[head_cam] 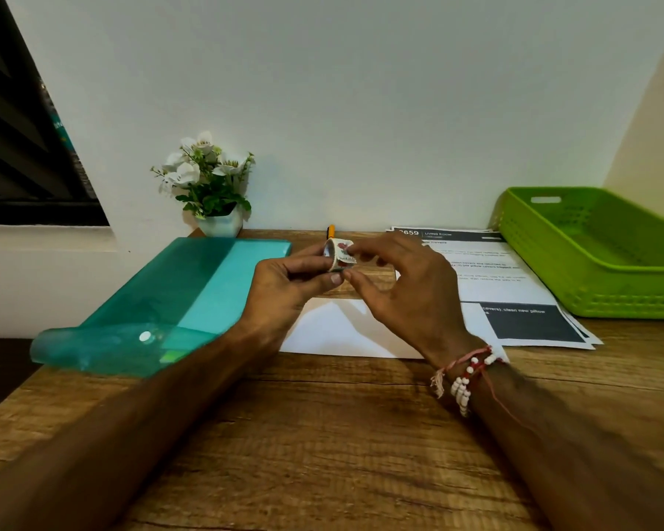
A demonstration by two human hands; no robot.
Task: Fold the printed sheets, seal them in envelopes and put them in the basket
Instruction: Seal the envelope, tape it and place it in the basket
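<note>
Over the white envelope (334, 331), my left grip (284, 285) holds a floral tape roll (340, 255), my right grip (411, 297) pinches its edge; printed sheets (495, 279) and green basket (614, 300) alongside.

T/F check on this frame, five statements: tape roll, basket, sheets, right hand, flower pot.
1. The left hand holds the tape roll. True.
2. The basket stands left of the folder. False: the basket is on the right and the folder on the left.
3. The sheets lie flat, just left of the basket. True.
4. The right hand rests flat on the envelope. False: it is raised above the envelope, and its fingers pinch at the roll.
5. A flower pot stands behind the folder. True.
</note>
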